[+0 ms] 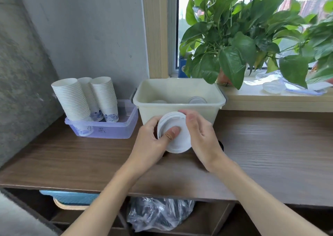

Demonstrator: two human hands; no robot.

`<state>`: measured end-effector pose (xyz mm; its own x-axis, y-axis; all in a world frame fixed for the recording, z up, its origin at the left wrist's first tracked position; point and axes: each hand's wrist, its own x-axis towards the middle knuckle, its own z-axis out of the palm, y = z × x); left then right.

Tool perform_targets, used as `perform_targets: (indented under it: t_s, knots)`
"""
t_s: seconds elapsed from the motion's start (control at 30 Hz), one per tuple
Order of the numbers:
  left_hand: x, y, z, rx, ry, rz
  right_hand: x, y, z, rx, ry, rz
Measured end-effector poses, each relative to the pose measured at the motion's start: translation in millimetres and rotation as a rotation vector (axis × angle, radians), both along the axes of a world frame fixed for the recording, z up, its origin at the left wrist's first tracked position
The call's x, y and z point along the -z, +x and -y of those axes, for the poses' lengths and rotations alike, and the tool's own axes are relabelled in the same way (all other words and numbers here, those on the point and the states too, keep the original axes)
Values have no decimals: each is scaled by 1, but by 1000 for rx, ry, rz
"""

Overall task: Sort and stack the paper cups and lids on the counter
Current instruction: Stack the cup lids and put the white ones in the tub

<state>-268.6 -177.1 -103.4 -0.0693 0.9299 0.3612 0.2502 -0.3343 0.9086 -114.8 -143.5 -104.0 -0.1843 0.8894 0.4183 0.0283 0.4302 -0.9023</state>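
Head view. Just below centre, white lids (175, 136) in a small stack, held over the counter (270, 142) against the front of the cream bin (162, 109). Left hand (153, 140) gripping the stack's 9 o'clock edge, thumb pressed on top; right hand (200, 133) curled round the 3 o'clock edge. At 10 o'clock, 3 stacks of paper cups (77, 98) nested in a purple tray (108, 129): cups seemingly sorted. Not yet gathered: at least 2 loose lids (197, 100) inside the bin, and likely a clear lid (273, 87) on the windowsill (252, 98) at 2 o'clock. Roughly midway, by the look.
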Motion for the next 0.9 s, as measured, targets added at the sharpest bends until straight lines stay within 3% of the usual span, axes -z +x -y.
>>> perform_targets:
  t_s: [0.1, 0.17, 0.23, 0.3, 0.57, 0.73, 0.9]
  knots:
    - [-34, -18, -23, -29, 46, -80, -30, 15, -25, 107, 165, 153]
    - [-46, -31, -40, -75, 35, -146, -41, 30, -47, 205, 238, 400]
    - [-51, -42, -56, -141, 0, -230, -45, 40, -67, 232, 192, 637]
    - [-52, -48, -67, -162, -40, -223, -45, 44, -77, 218, 141, 741]
    - [-47, -50, -80, -223, -60, -151, -41, 50, -75, 199, 190, 724]
    - [-50, -52, -82, -263, -61, -99, -47, 47, -64, 113, 214, 812]
    - [-60, -52, -96, -237, -52, -65, -69, 36, -103, 60, 158, 820]
